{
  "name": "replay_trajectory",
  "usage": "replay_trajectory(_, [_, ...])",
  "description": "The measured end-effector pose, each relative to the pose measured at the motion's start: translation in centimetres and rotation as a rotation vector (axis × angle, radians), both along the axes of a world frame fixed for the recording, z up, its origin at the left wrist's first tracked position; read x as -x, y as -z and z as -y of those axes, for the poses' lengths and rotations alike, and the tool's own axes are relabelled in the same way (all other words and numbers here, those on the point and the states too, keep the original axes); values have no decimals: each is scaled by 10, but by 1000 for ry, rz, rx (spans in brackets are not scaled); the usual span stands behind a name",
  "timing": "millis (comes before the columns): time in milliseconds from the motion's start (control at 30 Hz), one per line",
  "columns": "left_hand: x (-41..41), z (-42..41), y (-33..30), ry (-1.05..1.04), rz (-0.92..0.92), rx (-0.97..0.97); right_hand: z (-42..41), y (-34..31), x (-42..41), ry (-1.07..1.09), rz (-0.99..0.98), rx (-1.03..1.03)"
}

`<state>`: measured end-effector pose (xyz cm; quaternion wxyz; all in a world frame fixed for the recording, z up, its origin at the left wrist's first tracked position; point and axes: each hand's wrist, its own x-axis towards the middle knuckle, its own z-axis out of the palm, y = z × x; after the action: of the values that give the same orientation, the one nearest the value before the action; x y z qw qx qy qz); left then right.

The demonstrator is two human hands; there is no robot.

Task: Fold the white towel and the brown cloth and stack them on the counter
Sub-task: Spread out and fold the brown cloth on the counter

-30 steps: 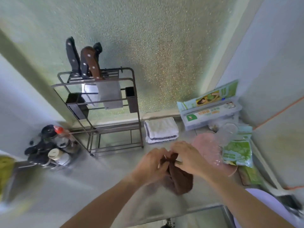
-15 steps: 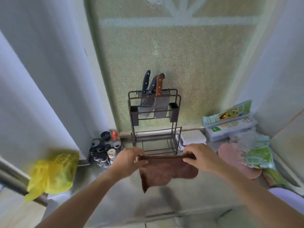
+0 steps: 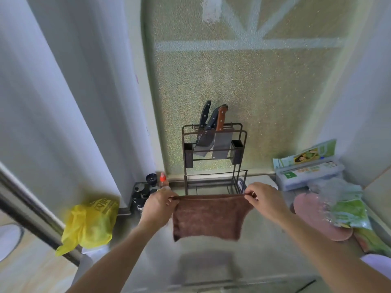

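Head view, left hand (image 3: 157,205) and right hand (image 3: 261,199) pinching brown cloth (image 3: 208,216) taut, white towel hidden.

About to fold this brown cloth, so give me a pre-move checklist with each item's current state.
1. Left hand pinches the top left corner of the brown cloth: ok.
2. Right hand pinches the top right corner: ok.
3. Top edge stretched straight between the hands: ok.
4. Cloth hangs flat, bottom corners free: ok, lower left corner slightly uneven.
5. Bare counter below the cloth for laying it down: ok.
6. White towel folded and ready as the stack base: cannot tell, hidden behind the hands.
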<state>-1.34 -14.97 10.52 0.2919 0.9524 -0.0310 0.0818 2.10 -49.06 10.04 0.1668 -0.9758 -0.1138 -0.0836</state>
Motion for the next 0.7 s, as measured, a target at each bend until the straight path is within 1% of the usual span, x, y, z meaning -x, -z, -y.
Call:
replay_trajectory(67, [1, -2, -2, -6, 52, 30, 3, 4, 0, -5, 51, -25])
replay_trajectory(133, [2, -5, 3, 6, 75, 36, 7, 9, 4, -26, 59, -32])
replay_trajectory(200, [6, -6, 16, 24, 61, -1, 12, 25, 10, -36, 45, -25])
replay_trajectory(300, [18, -5, 53, 52, 2, -67, 18, 70, 26, -36, -5, -3])
replay_trajectory(367, [32, -2, 86, 61, -68, -83, 21, 105, 40, -43, -68, 24])
replay_trajectory(467, [58, 3, 136, 84, -222, -95, 25, 155, 68, -32, -163, 59])
replay_trajectory(567, [85, 8, 174, 111, -376, -122, 33, 195, 100, 22, -337, 92])
replay_trajectory(633, [97, 10, 191, 119, -464, -119, 38, 210, 113, 41, -439, 108])
replay_trajectory(700, [98, 11, 199, 87, -520, -100, 42, 215, 115, 30, -491, 106])
